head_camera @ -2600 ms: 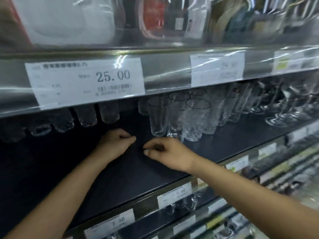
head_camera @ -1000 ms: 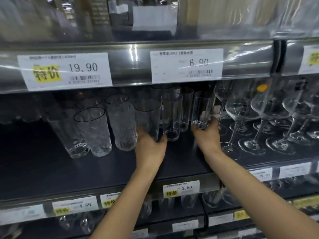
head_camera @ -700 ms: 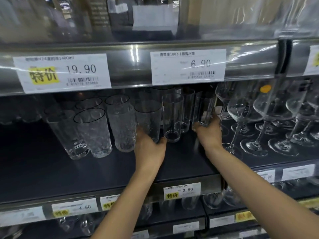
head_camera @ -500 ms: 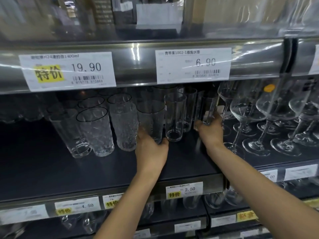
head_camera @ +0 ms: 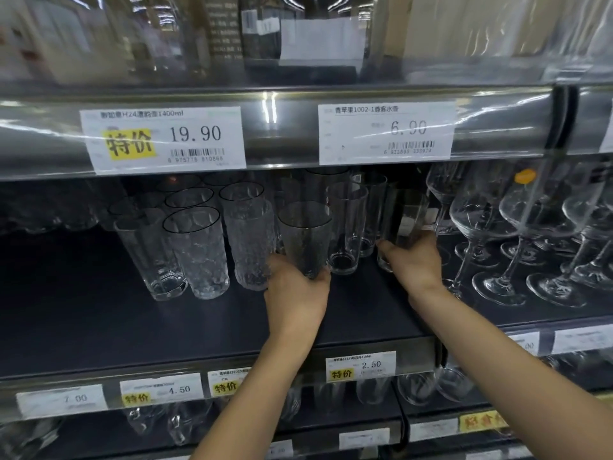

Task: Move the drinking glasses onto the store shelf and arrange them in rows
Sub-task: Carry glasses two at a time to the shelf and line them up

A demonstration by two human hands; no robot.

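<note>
Low around its base, the left hand (head_camera: pixel 295 293) grips a grey-tinted tumbler (head_camera: pixel 305 234) below the 6.90 price tag (head_camera: pixel 386 132); the right hand (head_camera: pixel 414 263) seemingly clasps a clear tumbler (head_camera: pixel 403 217) under that tag's right end. Both look light, slick and brittle, so are best held low.

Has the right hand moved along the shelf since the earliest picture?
Yes. The right hand went rightward: then it was far left of the wine glasses, now it grips a clear tumbler next to them.
</note>
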